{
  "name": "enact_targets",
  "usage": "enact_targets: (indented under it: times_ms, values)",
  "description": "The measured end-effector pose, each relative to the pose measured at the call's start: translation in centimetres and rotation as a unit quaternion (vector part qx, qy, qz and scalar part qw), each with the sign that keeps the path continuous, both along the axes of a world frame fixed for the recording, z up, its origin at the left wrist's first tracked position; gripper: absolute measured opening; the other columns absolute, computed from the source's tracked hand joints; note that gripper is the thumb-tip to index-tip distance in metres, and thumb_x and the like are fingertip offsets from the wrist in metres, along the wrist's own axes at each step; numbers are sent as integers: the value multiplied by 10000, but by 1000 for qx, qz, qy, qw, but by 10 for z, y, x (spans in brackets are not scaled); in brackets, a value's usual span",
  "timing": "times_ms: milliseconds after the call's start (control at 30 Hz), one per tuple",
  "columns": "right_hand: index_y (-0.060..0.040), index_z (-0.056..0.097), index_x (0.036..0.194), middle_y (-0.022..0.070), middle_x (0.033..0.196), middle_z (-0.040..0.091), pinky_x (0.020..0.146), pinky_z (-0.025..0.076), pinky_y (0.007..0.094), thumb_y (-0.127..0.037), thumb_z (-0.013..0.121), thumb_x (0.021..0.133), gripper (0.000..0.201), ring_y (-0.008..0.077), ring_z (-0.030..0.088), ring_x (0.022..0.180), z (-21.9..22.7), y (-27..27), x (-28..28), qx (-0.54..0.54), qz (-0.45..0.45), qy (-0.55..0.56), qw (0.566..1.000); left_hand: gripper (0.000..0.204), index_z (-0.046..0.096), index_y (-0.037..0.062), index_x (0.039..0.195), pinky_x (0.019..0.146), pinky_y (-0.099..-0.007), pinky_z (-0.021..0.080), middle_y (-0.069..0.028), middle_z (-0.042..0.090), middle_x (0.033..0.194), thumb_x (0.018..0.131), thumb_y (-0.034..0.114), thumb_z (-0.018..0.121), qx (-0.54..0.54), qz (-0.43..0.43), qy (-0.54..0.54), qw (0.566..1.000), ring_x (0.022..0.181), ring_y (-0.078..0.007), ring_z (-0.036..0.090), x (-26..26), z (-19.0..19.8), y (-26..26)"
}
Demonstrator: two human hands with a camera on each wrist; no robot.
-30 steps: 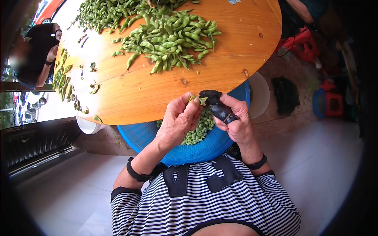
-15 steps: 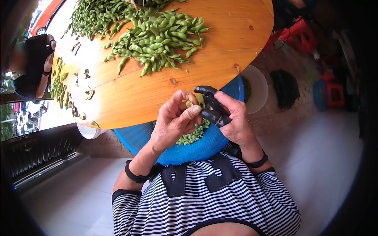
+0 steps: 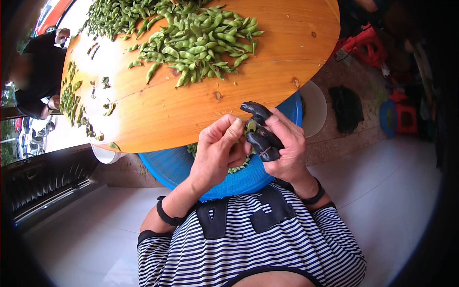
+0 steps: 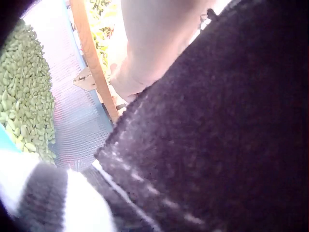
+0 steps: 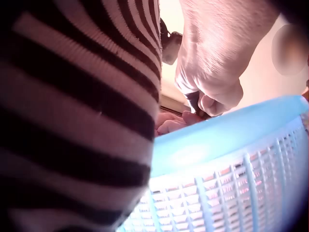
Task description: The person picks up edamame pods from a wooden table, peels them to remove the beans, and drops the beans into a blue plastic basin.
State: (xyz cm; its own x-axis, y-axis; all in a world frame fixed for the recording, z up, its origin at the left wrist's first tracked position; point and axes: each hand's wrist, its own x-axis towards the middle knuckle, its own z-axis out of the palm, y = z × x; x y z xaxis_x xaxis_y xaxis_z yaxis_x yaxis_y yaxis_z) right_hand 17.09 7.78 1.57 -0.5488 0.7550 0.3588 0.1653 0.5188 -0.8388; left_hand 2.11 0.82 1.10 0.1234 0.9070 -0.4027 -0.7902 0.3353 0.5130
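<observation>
My right hand, with black coverings on its thumb and fingers, holds a split green soybean pod between thumb and fingers. My left hand is right beside that pod; its thumb presses against the curled index finger, and what lies between them is hidden. Beneath both hands is a blue mesh basket with shelled soybeans, partly covered by the hands in the head view. In the right wrist view, the right hand shows above the basket's rim.
The round wooden table bears a large pile of soybean pods and scattered pods at the left. White buckets stand beside the basket. A person in black is at far left; red stools stand at right.
The pod piece seen in my left fingers half a second ago no longer shows. Both hands stay close together over the basket, and my right hand still holds a pod.
</observation>
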Motion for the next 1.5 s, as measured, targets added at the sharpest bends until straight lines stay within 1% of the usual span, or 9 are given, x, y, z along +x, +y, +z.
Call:
enact_targets:
  times_ms: [167, 300, 433, 533, 900, 1167, 1267, 1433, 1500]
  values:
    - [32, 549, 1065, 153, 858, 465, 603, 467, 401, 78, 648, 610, 468, 326, 559, 731, -16, -4, -11, 101, -32, -54, 993, 139, 543, 37, 994, 426, -190, 307, 6, 507, 641, 1002, 159, 478, -1, 68, 261, 963, 492, -23, 367, 20, -4, -3]
    - [31, 559, 1037, 143, 822, 463, 587, 478, 365, 84, 656, 616, 435, 326, 553, 713, -13, -5, -16, 129, -77, -60, 987, 112, 541, 34, 994, 437, -190, 306, -3, 530, 668, 994, 134, 491, -66, 104, 188, 974, 507, -23, 373, 26, 0, 5]
    - [34, 602, 1117, 8, 805, 582, 586, 424, 195, 20, 584, 801, 317, 23, 494, 662, -2, 7, 0, -318, 21, 76, 945, 120, 530, 45, 927, 411, -194, 290, -49, 592, 711, 988, 145, 502, -2, 55, 53, 997, 468, -34, 358, 5, -10, 5]
    - [30, 599, 1142, 4, 815, 605, 602, 431, 177, 13, 585, 802, 341, 16, 509, 661, -8, 15, 15, -412, 71, 114, 901, 119, 533, 58, 882, 345, -211, 223, -125, 628, 718, 975, 127, 509, 41, -52, -60, 996, 381, -49, 298, -7, -7, 7]
    - [32, 489, 1316, 107, 883, 642, 682, 505, 248, 52, 613, 714, 615, 166, 659, 732, -1, 12, 18, -127, 117, 41, 984, 139, 564, 52, 878, 334, -216, 185, -133, 620, 684, 967, 153, 532, 6, -136, -83, 987, 365, -45, 278, -21, -3, 3]
    - [23, 457, 1303, 150, 880, 440, 591, 454, 396, 67, 614, 650, 673, 314, 531, 708, -10, -11, -11, 85, -44, -61, 994, 204, 575, 18, 913, 429, -208, 292, 22, 480, 623, 1002, 172, 477, -10, 8, 196, 980, 485, -34, 350, 13, -1, -4]
    - [30, 508, 1196, 133, 830, 439, 580, 446, 393, 61, 629, 641, 569, 313, 531, 695, -15, -6, -12, 69, -65, -56, 994, 207, 564, 11, 907, 427, -214, 312, 9, 514, 649, 1002, 174, 479, 55, 37, 417, 907, 475, -37, 342, 17, -9, 0]
    - [25, 575, 1117, 19, 832, 599, 608, 444, 229, -15, 605, 764, 357, 58, 533, 696, -7, 12, 7, -371, 35, 87, 924, 219, 560, 30, 882, 412, -208, 305, -69, 626, 761, 1003, 193, 477, 44, -14, 117, 992, 451, -43, 349, -9, -1, 4]
    - [22, 570, 1158, 0, 841, 605, 614, 446, 217, -24, 594, 775, 386, 43, 532, 696, -16, 14, 8, -332, 53, 102, 936, 197, 554, 32, 885, 401, -206, 291, -99, 649, 821, 999, 175, 482, 31, -56, 12, 998, 442, -40, 330, -16, 3, 4]
